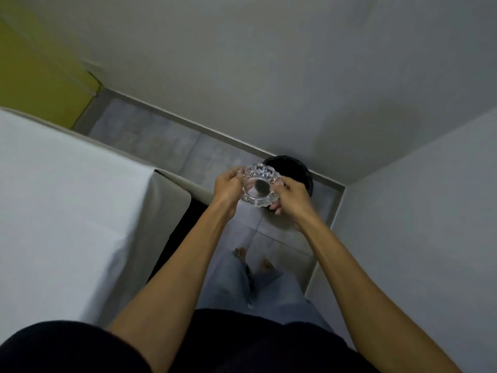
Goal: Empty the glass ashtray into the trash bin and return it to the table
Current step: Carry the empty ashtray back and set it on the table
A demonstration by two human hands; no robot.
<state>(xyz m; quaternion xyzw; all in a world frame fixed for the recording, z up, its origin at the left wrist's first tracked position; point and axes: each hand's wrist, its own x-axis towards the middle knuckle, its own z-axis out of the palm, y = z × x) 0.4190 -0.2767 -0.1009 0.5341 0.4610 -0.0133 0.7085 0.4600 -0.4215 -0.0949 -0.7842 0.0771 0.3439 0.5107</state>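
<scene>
I hold a clear cut-glass ashtray (257,186) out in front of me with both hands. My left hand (228,187) grips its left rim and my right hand (290,194) grips its right rim and underside. A dark patch shows in the middle of the ashtray's bowl. The ashtray hangs roughly level, in front of and partly over a round black trash bin (298,170) that stands on the floor in the corner of the walls. The table with a white cloth (67,200) is at my left.
Grey tiled floor (166,141) runs between the table and the white walls (269,63). A wall closes the right side (419,211). A yellow-green surface (35,76) is at far left. My legs and bare feet (242,254) stand below the ashtray.
</scene>
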